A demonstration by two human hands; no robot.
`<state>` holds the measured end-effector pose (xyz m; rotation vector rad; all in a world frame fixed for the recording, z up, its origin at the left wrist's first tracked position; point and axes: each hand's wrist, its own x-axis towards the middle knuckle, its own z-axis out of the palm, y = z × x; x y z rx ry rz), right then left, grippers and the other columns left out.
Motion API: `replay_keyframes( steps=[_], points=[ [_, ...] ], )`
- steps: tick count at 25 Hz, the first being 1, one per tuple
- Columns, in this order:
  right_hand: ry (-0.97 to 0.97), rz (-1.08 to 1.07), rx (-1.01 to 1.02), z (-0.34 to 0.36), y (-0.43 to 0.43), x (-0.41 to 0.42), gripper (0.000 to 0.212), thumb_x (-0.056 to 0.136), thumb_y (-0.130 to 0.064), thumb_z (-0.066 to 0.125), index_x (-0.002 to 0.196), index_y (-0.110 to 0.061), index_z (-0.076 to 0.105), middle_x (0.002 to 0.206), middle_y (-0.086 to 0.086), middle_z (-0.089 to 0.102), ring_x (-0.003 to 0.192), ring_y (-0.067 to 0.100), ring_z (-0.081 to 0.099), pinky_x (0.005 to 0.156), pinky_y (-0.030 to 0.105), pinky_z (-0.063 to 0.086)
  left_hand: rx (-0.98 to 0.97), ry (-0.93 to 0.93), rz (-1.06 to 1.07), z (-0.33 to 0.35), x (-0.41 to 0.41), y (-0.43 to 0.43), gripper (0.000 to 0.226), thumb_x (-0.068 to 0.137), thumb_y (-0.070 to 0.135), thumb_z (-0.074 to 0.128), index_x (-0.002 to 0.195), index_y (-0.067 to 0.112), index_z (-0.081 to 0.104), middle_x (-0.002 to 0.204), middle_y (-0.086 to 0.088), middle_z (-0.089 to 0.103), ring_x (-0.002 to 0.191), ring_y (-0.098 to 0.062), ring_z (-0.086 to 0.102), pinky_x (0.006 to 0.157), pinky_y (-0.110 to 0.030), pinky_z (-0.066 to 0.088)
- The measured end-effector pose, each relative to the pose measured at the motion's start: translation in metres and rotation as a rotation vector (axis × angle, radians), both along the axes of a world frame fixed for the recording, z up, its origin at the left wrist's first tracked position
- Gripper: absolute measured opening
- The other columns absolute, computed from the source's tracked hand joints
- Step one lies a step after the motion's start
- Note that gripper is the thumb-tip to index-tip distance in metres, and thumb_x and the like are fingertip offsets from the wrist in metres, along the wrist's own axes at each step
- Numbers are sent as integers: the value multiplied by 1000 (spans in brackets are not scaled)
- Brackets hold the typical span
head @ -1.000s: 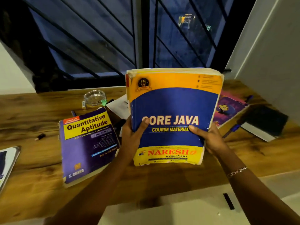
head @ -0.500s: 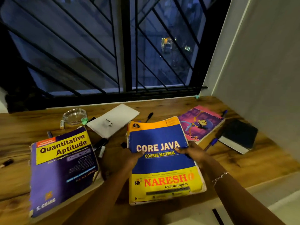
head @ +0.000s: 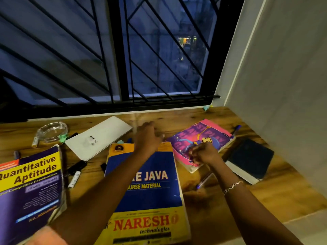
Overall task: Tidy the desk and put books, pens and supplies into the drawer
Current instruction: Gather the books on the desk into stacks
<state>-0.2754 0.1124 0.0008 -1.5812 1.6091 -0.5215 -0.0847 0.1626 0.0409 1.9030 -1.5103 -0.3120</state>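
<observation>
Blue Core Java book (head: 155,197) lies lengthwise toward the window (head: 159,50), left hand (head: 146,137) spread above it, right hand (head: 203,154) curled, hold unclear

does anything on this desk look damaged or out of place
Nothing spilled, but it is untidy. The Core Java book has a frayed, ragged right edge. The pink book lies askew on the desk, and a blue pen and a white marker lie loose between the books.

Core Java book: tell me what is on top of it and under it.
The left hand and arm cross above the Core Java book, hiding part of its cover. Under it: the desk, a dark pen end showing at its left edge; anything else is covered.
</observation>
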Motion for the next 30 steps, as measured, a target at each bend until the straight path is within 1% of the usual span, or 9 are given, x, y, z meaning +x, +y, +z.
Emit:
replay_keyframes(
  steps=[2,4,8,14,19,21,24,27,30],
  points=[
    [293,10,-145,0,-10,-5,17,86,-21,63,86,-4,66,82,13,66,75,12,68,69,23,49,159,-142,-130,-10,-14,-29,40,83,25,65,114,2,56,122,-18,56,111,-34,53,91,-38,44],
    [491,50,-175,-6,-15,-7,37,84,-33,64,110,-6,61,113,15,62,108,28,58,88,32,46,296,-265,-231,-21,-27,-53,48,85,29,64,119,-1,50,127,-21,52,115,-36,50,90,-37,40],
    [648,173,-157,-22,-31,-10,47,87,-35,57,122,-5,51,126,19,54,120,33,48,99,38,41,441,-293,-380,-42,-42,-94,64,87,35,60,140,9,36,140,-18,42,126,-33,42,101,-37,35],
    [712,188,-61,-48,-46,-10,85,73,-54,67,136,-7,35,140,22,37,132,42,31,106,51,35,528,-361,-261,-63,-44,-114,77,75,40,72,137,9,39,137,-19,46,126,-35,41,104,-38,31],
    [581,146,-94,-53,-43,-15,82,72,-49,71,136,-11,37,143,22,30,136,42,24,108,47,34,576,-202,-221,-48,-42,-118,57,79,26,71,126,0,50,129,-21,53,118,-34,50,96,-34,39],
    [526,131,-115,-52,-40,-18,81,71,-45,73,136,-11,39,142,20,30,136,41,23,109,45,34,573,-110,-223,-45,-41,-117,41,81,14,67,116,-4,56,118,-22,58,101,-29,56,74,-28,46],
    [378,31,-210,-51,-39,-21,84,65,-36,80,133,-8,38,136,22,32,130,40,30,105,41,36,429,4,-272,-27,-47,-114,12,82,1,59,90,-7,60,91,-16,52,82,-21,45,46,-10,31],
    [72,-216,-227,-48,-51,-27,92,61,-23,84,133,0,32,135,29,32,126,40,32,102,40,36,211,108,-384,-6,-52,-121,44,61,14,57,96,-12,63,84,-19,63,76,-16,54,58,-20,36],
    [-380,-406,-249,-39,-64,-35,88,59,-19,85,129,6,38,130,26,47,118,35,49,100,48,41,61,350,-380,14,-51,-122,36,68,-6,66,102,-14,58,73,1,56,55,13,51,60,-13,38]
  ],
)
